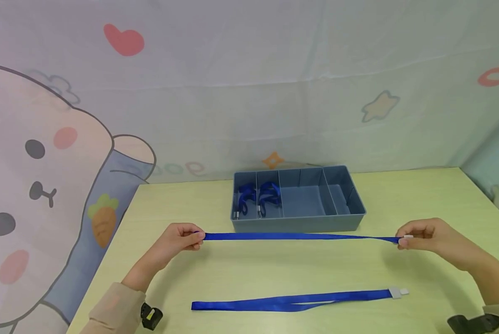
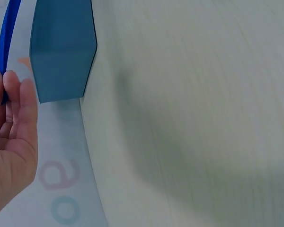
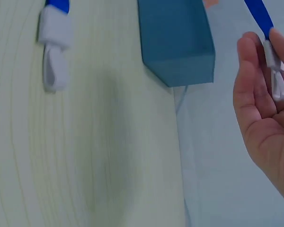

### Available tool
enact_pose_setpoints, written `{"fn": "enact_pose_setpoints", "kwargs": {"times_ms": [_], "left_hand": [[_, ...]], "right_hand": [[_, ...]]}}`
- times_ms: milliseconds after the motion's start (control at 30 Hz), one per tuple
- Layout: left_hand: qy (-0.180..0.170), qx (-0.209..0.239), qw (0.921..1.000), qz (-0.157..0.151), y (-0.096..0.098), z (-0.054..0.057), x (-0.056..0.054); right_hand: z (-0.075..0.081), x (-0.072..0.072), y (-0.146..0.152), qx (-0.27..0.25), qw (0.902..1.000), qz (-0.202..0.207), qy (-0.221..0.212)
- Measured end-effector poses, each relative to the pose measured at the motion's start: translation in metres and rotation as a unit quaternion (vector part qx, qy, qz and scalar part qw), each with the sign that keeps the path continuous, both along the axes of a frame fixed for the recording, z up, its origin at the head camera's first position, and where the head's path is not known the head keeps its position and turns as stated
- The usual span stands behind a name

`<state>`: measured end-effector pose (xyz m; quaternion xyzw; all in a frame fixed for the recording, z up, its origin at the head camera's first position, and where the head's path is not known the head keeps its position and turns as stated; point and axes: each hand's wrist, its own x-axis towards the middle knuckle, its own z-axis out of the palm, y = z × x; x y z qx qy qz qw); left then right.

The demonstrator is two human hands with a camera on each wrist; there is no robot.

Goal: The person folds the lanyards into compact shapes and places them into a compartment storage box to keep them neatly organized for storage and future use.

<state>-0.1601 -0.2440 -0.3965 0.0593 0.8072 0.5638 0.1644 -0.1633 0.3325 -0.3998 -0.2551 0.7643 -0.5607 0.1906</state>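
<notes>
Head view: a flat, glossy blue lanyard [image 1: 282, 236] stretches almost straight across, just in front of the blue-grey tray [image 1: 295, 225], twisting slightly toward its right end, where a white clip [image 1: 408, 236] shows. The left hand [image 1: 177, 241] pinches one end between thumb and curled fingers; the right hand [image 1: 439, 241] pinches the clip end likewise. Both forearms reach inward from the lower corners, hands well apart. Nearer the person, a second blue lanyard [image 1: 241, 305] lies on the table [image 1: 299, 264], its white fitting [image 1: 394, 292] to the right. Two bundled lanyards [image 1: 269, 195] sit in the tray's two leftmost compartments.

Left wrist view: the thumb and fingertips close tightly on the held lanyard, the strap running upward from them, the palm partly turned to the camera.

Right wrist view: thumb and forefinger grip the strap's end at the white clip, its tip sticking out against the half-curled palm.
</notes>
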Motion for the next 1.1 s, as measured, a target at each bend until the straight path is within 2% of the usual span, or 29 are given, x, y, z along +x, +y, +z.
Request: {"fn": "enact_pose_setpoints", "kwargs": {"times_ms": [67, 167, 200, 267, 400, 500, 567, 633, 733, 833, 900, 1100], "left_hand": [[0.010, -0.007, 0.9999, 0.001, 0.003, 0.001, 0.001], [0.016, -0.018, 0.9997, 0.007, 0.009, 0.004, 0.003], [0.016, -0.021, 0.9996, 0.009, 0.011, 0.005, 0.004], [0.018, -0.028, 0.9994, 0.011, 0.015, 0.007, 0.006], [0.022, -0.031, 0.9992, 0.015, 0.022, 0.012, 0.008], [0.022, -0.031, 0.9988, 0.031, 0.024, 0.015, 0.009], [0.019, -0.027, 0.9988, 0.037, 0.025, 0.017, 0.010], [0.013, -0.019, 0.9993, 0.031, 0.026, 0.018, 0.011], [-0.002, 0.002, 1.0000, -0.003, 0.028, 0.021, 0.011], [-0.024, 0.028, 0.9987, -0.036, 0.033, 0.023, 0.011], [-0.039, 0.044, 0.9972, -0.047, 0.038, 0.024, 0.012], [-0.068, 0.085, 0.9932, -0.042, 0.054, 0.029, 0.012]], "right_hand": [[-0.001, -0.002, 0.003, -0.067, 0.9971, 0.001, -0.036], [-0.003, -0.005, 0.008, -0.166, 0.9802, 0.018, -0.107], [-0.004, -0.005, 0.010, -0.186, 0.9738, 0.021, -0.129], [-0.005, -0.007, 0.012, -0.197, 0.9680, 0.009, -0.155], [-0.003, -0.007, 0.015, -0.138, 0.9763, -0.050, -0.159], [0.001, -0.006, 0.014, -0.065, 0.9837, -0.096, -0.138], [0.005, -0.006, 0.013, -0.022, 0.9846, -0.123, -0.122], [0.008, -0.005, 0.012, 0.017, 0.9835, -0.148, -0.102], [0.014, -0.005, 0.010, 0.051, 0.9813, -0.171, -0.073], [0.020, -0.005, 0.008, 0.057, 0.9819, -0.172, -0.054], [0.023, -0.005, 0.006, 0.042, 0.9834, -0.167, -0.057], [0.033, -0.006, -0.008, -0.012, 0.9856, -0.149, -0.080]]}}
